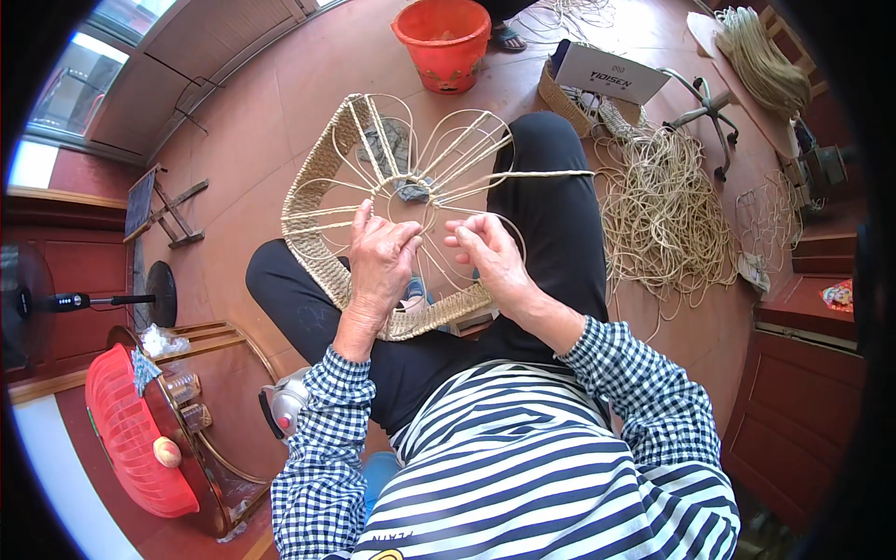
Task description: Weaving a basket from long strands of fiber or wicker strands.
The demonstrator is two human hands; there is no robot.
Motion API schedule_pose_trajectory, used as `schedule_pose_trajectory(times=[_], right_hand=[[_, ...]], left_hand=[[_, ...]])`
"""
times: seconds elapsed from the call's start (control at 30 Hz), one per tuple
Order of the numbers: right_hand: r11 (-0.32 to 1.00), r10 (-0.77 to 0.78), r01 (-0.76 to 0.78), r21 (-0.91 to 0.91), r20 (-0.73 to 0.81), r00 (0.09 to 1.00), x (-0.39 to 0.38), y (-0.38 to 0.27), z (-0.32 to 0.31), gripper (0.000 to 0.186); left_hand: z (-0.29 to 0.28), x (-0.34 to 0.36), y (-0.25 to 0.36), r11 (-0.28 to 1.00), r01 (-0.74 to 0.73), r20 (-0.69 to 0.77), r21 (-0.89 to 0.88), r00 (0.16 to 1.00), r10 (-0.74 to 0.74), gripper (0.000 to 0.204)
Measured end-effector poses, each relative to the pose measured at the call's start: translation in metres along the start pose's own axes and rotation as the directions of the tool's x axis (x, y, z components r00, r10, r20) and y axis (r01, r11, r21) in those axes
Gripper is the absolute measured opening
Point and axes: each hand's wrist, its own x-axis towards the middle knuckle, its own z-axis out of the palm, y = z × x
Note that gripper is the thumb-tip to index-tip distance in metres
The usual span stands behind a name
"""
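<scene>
A frame (pixel 310 191) with a woven straw-coloured band for its wall rests across my lap and legs. Thin wire loops (pixel 467 117) fan out inside it like petals from a small central ring, and several spokes are wrapped in twisted cord. One loose cord (pixel 541 175) runs from the middle rightward over my right knee. Just below the ring is my left hand (pixel 381 257), its thumb and bent fingers pressed together at the wires. My right hand (pixel 490 250) pinches with thumb and forefinger beside the spokes. Whatever either hand grips is too fine to make out.
A big heap of loose cord (pixel 667 215) lies on the floor to the right, near an open box (pixel 611 75) and a metal chair base (pixel 709 112). Ahead stands a red bucket (pixel 443 47), another person's sandaled foot (pixel 509 37) beside it. At left are a red basket (pixel 131 429) and a fan (pixel 161 294).
</scene>
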Motion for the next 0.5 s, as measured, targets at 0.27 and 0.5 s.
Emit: schedule_pose_trajectory(times=[0.27, 0.5], right_hand=[[0.926, 0.201, -0.231, 0.298, 0.130, 0.971, 0.032, 0.013, 0.014, 0.020], [0.985, -0.171, 0.171, 0.012, 0.172, 0.970, -0.042, -0.036, -0.001, 0.029]], left_hand=[[0.003, 0.002, -0.002, 0.991, -0.018, 0.167, 0.130, 0.986, -0.004, 0.014], [0.014, -0.010, -0.032, 0.995, -0.056, 0.147, 0.085, 0.988, 0.043, 0.013]])
